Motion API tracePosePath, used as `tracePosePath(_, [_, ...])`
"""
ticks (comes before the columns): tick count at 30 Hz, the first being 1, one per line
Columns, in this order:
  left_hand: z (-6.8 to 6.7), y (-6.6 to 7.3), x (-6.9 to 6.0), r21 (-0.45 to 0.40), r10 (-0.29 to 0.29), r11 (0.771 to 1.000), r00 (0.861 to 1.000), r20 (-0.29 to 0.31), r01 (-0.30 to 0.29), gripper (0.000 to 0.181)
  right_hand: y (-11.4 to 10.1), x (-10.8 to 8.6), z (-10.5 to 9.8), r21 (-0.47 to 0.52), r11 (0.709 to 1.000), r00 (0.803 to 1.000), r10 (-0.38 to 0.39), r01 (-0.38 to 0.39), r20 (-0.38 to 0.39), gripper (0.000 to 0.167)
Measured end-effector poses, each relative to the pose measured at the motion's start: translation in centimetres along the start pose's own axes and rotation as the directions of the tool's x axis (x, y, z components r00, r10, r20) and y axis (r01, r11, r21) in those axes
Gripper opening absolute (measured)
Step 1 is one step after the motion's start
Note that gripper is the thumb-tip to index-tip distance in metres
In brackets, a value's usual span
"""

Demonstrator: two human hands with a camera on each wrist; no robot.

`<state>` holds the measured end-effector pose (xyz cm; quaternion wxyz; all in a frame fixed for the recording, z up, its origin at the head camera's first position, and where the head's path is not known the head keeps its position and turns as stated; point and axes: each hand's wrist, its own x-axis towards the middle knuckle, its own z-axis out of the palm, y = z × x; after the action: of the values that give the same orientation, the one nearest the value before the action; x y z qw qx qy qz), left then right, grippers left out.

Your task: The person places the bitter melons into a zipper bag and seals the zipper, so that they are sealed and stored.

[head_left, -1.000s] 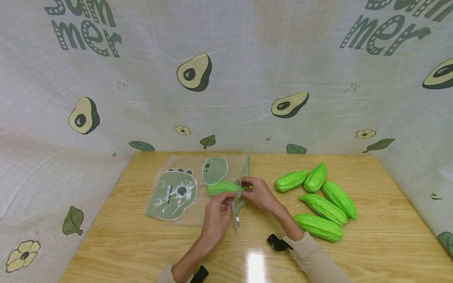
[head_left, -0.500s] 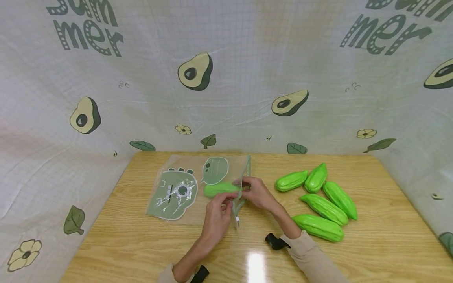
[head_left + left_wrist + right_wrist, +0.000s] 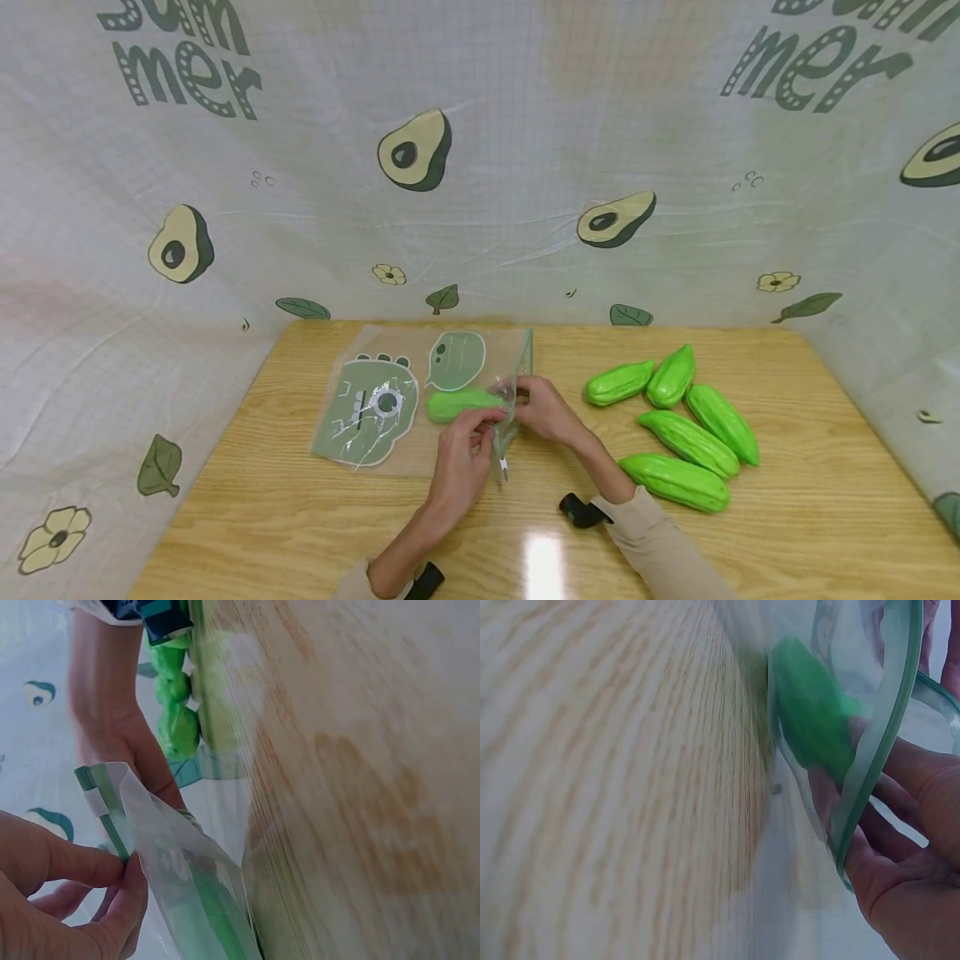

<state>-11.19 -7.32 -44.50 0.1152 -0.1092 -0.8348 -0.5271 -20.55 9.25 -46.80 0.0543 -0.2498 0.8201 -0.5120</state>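
A clear zip bag [image 3: 366, 429] with green cartoon prints lies flat on the table, its mouth facing right. Inside, near the opening, is a bright green bitter melon [image 3: 459, 404], seen through the plastic. My left hand [image 3: 457, 467] pinches the near edge of the bag's mouth; in the left wrist view, thumb and finger meet on the green zip strip [image 3: 112, 825]. Reaching in through the opening, my right hand [image 3: 547, 408] grips the melon's right end. In the right wrist view, its fingers lie on the melon [image 3: 806, 705] within the bag.
Several more bitter melons [image 3: 690, 446] lie grouped to the right of my right forearm. A white cloth [image 3: 510, 208] printed with avocados hangs behind the wooden table [image 3: 292, 533] and at its sides. The zip slider [image 3: 504, 468] sits at the bag's near corner.
The melon in the bag has slid a little to the left, deeper in, with my right hand following slightly. My left hand keeps its pinch on the bag's edge.
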Motion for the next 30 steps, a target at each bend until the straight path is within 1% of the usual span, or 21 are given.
tracePosePath(5, [0.07, -0.02, 0.02, -0.005, 0.002, 1.0, 1.0, 0.004, -0.002, 0.031, 0.04, 0.22, 0.09, -0.034, 0.999, 1.0, -0.006, 0.006, 0.006, 0.025])
tracePosePath(12, [0.2, -0.08, -0.03, -0.007, 0.012, 1.0, 1.0, -0.001, -0.012, 0.031, 0.03, 0.37, 0.13, -0.008, 1.0, 0.999, 0.002, -0.002, 0.047, 0.028])
tracePosePath(23, [0.24, -0.04, -0.04, -0.005, 0.026, 1.0, 1.0, -0.012, -0.026, 0.032, 0.13, 0.65, 0.24, -0.021, 0.999, 0.995, -0.047, 0.049, 0.091, 0.028])
tracePosePath(30, [0.2, -0.01, -0.08, 0.006, 0.016, 1.0, 1.0, -0.009, -0.016, 0.03, 0.07, 0.56, 0.25, -0.012, 1.0, 0.993, -0.02, 0.022, 0.118, 0.027])
